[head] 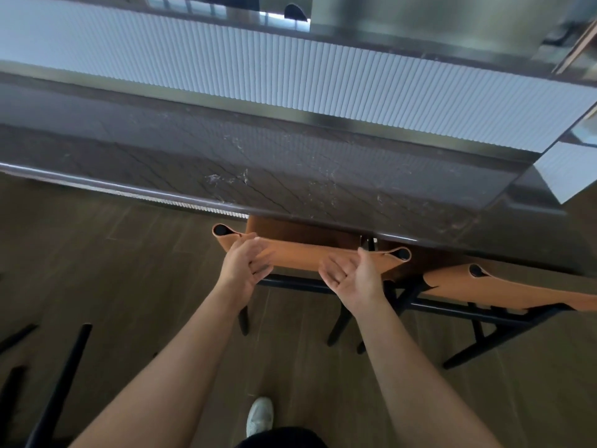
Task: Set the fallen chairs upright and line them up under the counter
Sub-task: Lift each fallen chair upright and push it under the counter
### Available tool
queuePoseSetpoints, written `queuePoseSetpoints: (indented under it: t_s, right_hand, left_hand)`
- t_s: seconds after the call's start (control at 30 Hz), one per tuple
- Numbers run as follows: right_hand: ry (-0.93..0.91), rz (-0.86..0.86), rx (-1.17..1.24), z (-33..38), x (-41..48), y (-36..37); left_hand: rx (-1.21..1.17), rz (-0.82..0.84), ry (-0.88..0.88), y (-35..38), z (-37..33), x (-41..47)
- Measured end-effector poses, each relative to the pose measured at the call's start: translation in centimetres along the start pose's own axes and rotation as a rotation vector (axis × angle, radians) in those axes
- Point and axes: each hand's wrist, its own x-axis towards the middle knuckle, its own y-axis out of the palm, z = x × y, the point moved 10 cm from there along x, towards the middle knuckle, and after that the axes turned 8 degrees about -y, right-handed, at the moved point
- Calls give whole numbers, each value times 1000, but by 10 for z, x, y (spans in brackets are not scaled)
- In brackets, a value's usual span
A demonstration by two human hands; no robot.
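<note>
From the head view, the step in hand looks like the last nudge of one chair into line: it stands upright with its seat tucked beneath the near edge of the tabletop, and its tan backrest sits just outside that edge. Both hands are at the backrest. The left hand has its fingers curled at the backrest's top near its left end, but blur hides whether they truly grip. The right hand is turned palm up with loose, spread fingers just before the backrest's right end, the thumb touching or nearly touching it. A second chair stands upright further right along the same tabletop edge, just beside the first and set at a slight angle. Well away from the tabletop, at the lower left, black legs slant across the floor; they probably belong to a chair not yet raised. The next move likely calls for turning to those legs, lifting that chair upright and sliding it under the tabletop left of the first.
</note>
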Motion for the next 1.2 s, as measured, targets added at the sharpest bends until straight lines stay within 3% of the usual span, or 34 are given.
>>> queuePoseSetpoints:
  t_s: [0.17, 0.4, 0.63, 0.9, 1.2]
  right_hand:
    - [6, 156, -92, -3, -27, 0]
    - [-6, 463, -364, -32, -89, 22]
    - [95, 751, -519, -109, -172, 55]
    - [160, 924, -601, -204, -274, 76]
    - [258, 974, -642, -337, -411, 64]
  left_hand:
    - [-18, -63, 205, -17, -5, -60]
    - [-52, -111, 229, -52, 17, -148]
    - [-117, -254, 356, -138, 25, -241]
    - [-269, -403, 460, -252, 48, -344]
    - [-319, -531, 490, -392, 92, -465]
